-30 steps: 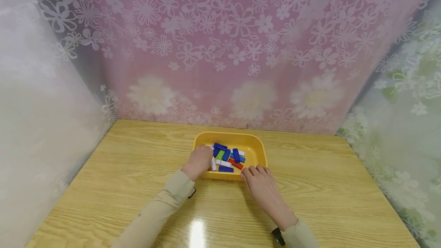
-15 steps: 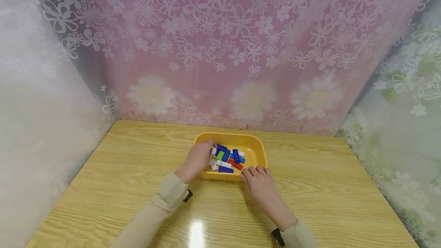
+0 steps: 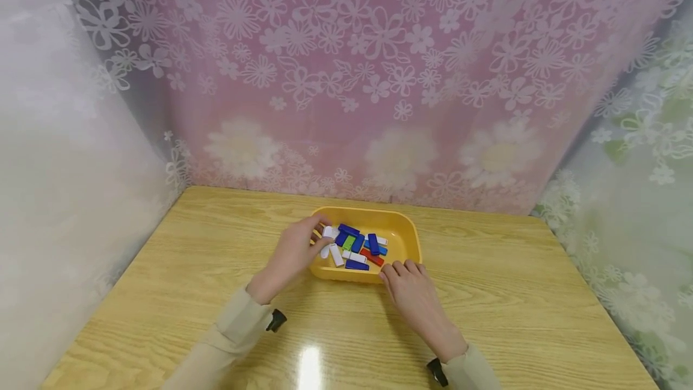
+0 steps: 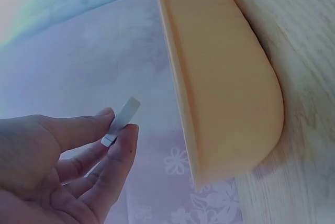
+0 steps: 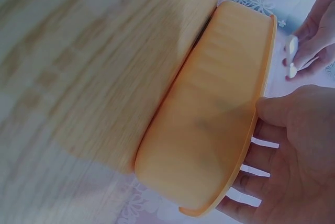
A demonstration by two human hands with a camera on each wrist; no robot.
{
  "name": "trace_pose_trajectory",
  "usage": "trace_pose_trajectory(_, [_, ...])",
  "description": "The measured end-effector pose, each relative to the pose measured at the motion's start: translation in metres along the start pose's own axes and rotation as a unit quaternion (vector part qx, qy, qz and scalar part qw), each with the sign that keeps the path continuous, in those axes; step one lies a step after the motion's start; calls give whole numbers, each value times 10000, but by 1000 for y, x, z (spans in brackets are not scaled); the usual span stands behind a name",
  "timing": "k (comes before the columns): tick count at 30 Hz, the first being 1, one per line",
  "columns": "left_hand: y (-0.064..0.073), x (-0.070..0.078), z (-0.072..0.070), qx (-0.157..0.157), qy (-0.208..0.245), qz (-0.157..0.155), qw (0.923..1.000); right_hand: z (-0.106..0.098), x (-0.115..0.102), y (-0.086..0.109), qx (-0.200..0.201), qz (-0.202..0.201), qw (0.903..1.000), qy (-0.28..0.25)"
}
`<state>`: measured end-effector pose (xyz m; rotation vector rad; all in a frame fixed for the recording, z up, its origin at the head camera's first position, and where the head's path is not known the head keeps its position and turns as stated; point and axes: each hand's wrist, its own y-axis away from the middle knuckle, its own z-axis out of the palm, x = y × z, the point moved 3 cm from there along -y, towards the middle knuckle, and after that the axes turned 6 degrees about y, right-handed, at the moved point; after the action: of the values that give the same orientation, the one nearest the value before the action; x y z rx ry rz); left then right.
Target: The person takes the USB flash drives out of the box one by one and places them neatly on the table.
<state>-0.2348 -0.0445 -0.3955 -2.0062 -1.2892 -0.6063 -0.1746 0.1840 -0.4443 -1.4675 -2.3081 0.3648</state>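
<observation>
My left hand (image 3: 292, 251) is over the left end of a yellow plastic basin (image 3: 405, 242). Thumb and fingers pinch a small flat white stick (image 4: 124, 115), which has a thin seam near one end in the left wrist view. That view shows it raised above the basin's rim. My right hand (image 3: 409, 287) grips the rim at the near right corner, thumb outside and fingers over the inner side in the right wrist view. Inside the basin lie similar small sticks: white, dark blue (image 3: 373, 244), light blue, green (image 3: 349, 243) and red (image 3: 372, 257).
The basin stands on a light wood-grain table (image 3: 487, 294), near its back edge. A pink flowered curtain (image 3: 335, 77) hangs right behind the table, with pale curtains at both sides. A dark strap (image 3: 437, 372) is at my right wrist.
My left hand has drawn back from among the sticks, moving left and slightly up, with a white stick between its fingers. My right hand has stayed on the rim.
</observation>
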Motion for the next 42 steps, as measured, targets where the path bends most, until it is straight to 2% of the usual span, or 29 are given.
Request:
trace_pose_trajectory(6, [18,-6,-16,276,128,-100,9995,0,-1,0,12,-20,10000,26])
trace_pose_trajectory(13, [38,-20,-25,303,34,-301,9991,0,-1,0,49,23,10000,48])
trace_pose_trajectory(20, [56,-39,-24,131,45,-516,9986,1,-1,0,133,34,9999,19])
trace_pose_trajectory(30, [74,-59,-12,-232,136,-761,9967,0,0,-1,-11,120,9999,-50])
trace_pose_trajectory(38, [88,-64,-10,-644,128,-649,9957,0,0,-2,-86,138,9999,-31])
trace_pose_trajectory(42, [93,-67,-11,-719,111,-658,9952,0,0,-3,-121,178,9998,-54])
